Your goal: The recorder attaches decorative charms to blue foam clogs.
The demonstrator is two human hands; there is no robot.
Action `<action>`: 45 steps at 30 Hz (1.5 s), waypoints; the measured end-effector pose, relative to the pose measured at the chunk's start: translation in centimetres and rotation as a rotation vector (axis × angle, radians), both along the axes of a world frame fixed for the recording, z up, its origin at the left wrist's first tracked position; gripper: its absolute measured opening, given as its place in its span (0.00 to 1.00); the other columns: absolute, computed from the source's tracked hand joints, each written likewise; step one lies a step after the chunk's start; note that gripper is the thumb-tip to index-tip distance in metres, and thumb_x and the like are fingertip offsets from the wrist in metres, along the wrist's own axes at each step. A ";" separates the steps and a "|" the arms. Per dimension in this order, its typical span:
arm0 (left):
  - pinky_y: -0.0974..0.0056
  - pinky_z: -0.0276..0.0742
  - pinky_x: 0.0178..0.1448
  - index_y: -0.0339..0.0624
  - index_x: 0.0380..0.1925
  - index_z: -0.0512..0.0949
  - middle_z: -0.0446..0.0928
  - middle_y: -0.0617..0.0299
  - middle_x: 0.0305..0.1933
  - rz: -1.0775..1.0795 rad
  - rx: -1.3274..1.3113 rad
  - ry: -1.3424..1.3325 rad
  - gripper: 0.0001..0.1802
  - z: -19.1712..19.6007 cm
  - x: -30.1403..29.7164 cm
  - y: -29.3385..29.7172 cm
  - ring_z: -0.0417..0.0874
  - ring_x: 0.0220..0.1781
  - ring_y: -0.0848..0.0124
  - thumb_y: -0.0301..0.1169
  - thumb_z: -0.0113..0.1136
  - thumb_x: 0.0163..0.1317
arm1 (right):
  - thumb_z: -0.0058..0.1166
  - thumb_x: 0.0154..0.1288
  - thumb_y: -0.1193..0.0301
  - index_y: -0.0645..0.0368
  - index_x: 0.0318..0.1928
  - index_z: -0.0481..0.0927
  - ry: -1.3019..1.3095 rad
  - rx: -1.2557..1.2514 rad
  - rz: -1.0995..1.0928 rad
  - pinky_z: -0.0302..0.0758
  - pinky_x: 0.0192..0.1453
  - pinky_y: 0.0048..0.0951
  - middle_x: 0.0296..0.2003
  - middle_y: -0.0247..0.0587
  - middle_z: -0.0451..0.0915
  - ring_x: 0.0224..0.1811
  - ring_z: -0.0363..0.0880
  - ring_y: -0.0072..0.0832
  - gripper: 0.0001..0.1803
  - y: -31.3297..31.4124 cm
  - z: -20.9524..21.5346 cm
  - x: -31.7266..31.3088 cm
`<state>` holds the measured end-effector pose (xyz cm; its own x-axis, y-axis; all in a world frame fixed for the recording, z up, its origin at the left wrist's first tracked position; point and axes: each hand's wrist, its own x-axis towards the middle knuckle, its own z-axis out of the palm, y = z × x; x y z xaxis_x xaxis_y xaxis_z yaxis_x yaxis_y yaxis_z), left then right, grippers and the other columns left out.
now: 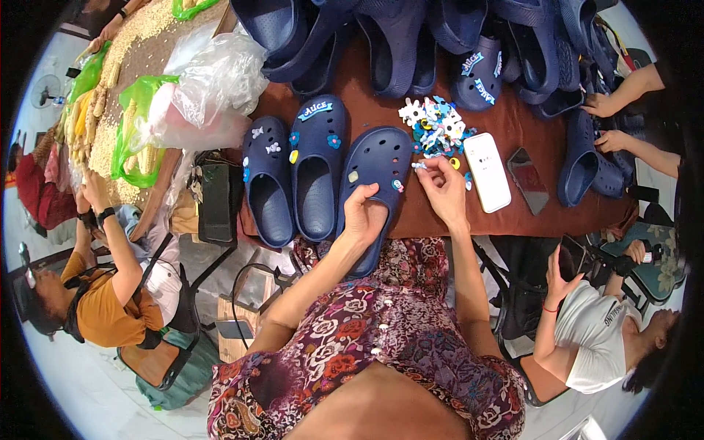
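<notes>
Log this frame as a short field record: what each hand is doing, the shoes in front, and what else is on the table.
left hand: grips the heel end of a navy clog
right hand: pinches a small charm beside that clog's toe
finished clogs: two to the left, charms fitted
charm pile: mixed colours, past the right hand
phones: white phone, dark phone
table cover: brown cloth
others: people seated on both sides

Two phones, a white phone [488, 172] and a dark phone [528, 180], lie on the brown table [513, 132] just right of the right hand. Far to the left sit clear plastic bags [209, 92] and yellow corn [81, 117]. Up past the hands is a heap of blue shoes [411, 37].
</notes>
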<state>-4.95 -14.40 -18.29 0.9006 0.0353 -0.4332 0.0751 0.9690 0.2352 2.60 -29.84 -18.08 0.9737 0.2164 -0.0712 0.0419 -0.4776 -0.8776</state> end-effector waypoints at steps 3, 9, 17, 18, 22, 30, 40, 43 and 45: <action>0.56 0.66 0.66 0.29 0.54 0.69 0.75 0.51 0.54 -0.012 -0.003 -0.013 0.26 0.5 0.0 0.0 0.75 0.56 0.60 0.28 0.54 0.54 | 0.58 0.63 0.74 0.62 0.40 0.80 0.158 0.357 0.004 0.74 0.40 0.19 0.33 0.31 0.79 0.33 0.76 0.17 0.06 1.0 -0.4 0.3; 0.56 0.66 0.66 0.30 0.53 0.70 0.76 0.52 0.53 -0.002 0.029 0.007 0.25 0.7 0.1 -0.1 0.75 0.57 0.60 0.28 0.55 0.54 | 0.58 0.63 0.77 0.61 0.43 0.79 0.197 0.398 0.070 0.71 0.38 0.17 0.32 0.29 0.77 0.33 0.72 0.14 0.08 2.6 -0.1 0.9; 0.57 0.63 0.69 0.30 0.52 0.71 0.75 0.53 0.55 -0.024 0.004 0.014 0.22 -1.5 -0.5 0.1 0.73 0.58 0.62 0.27 0.54 0.56 | 0.61 0.62 0.75 0.62 0.44 0.80 0.252 0.354 0.086 0.72 0.37 0.16 0.31 0.29 0.78 0.31 0.73 0.13 0.10 1.8 -0.2 1.5; 0.57 0.63 0.69 0.30 0.51 0.71 0.75 0.53 0.54 -0.029 0.004 0.006 0.21 -1.4 -0.5 0.1 0.73 0.58 0.62 0.27 0.54 0.56 | 0.61 0.62 0.75 0.62 0.44 0.80 0.252 0.353 0.085 0.72 0.37 0.16 0.31 0.29 0.78 0.31 0.73 0.13 0.10 1.7 -0.4 1.5; 0.58 0.64 0.68 0.30 0.50 0.71 0.75 0.54 0.53 -0.024 0.031 -0.012 0.20 -0.7 -0.5 -0.1 0.74 0.57 0.63 0.27 0.54 0.57 | 0.62 0.62 0.74 0.62 0.42 0.80 0.317 0.408 0.097 0.72 0.38 0.16 0.32 0.30 0.80 0.32 0.75 0.13 0.09 1.2 -0.8 1.6; 0.54 0.61 0.71 0.30 0.52 0.71 0.75 0.55 0.55 -0.034 0.091 0.010 0.23 -1.0 -0.4 -0.1 0.73 0.61 0.62 0.27 0.55 0.56 | 0.60 0.64 0.73 0.62 0.41 0.80 0.291 0.363 0.115 0.72 0.39 0.18 0.33 0.29 0.80 0.32 0.75 0.13 0.08 1.4 -0.6 1.6; 0.59 0.67 0.64 0.31 0.44 0.76 0.78 0.56 0.47 -0.069 0.145 0.001 0.16 -2.0 -0.8 -0.3 0.76 0.52 0.65 0.32 0.56 0.60 | 0.63 0.62 0.70 0.61 0.38 0.81 0.194 0.264 0.086 0.70 0.34 0.16 0.29 0.28 0.79 0.29 0.72 0.12 0.08 2.2 -0.8 2.4; 0.59 0.67 0.64 0.31 0.44 0.76 0.78 0.56 0.47 -0.074 0.150 0.011 0.16 -1.9 -0.9 -0.2 0.76 0.52 0.65 0.32 0.55 0.61 | 0.63 0.61 0.70 0.61 0.38 0.82 0.186 0.297 0.098 0.70 0.33 0.15 0.28 0.28 0.80 0.28 0.72 0.11 0.08 2.2 -0.9 2.6; 0.59 0.68 0.63 0.32 0.43 0.77 0.78 0.56 0.47 -0.079 0.155 0.000 0.15 -1.7 -0.8 -0.3 0.76 0.52 0.65 0.32 0.55 0.61 | 0.63 0.61 0.71 0.62 0.38 0.83 0.191 0.306 0.113 0.69 0.33 0.14 0.27 0.28 0.80 0.28 0.72 0.10 0.08 2.1 -0.7 2.6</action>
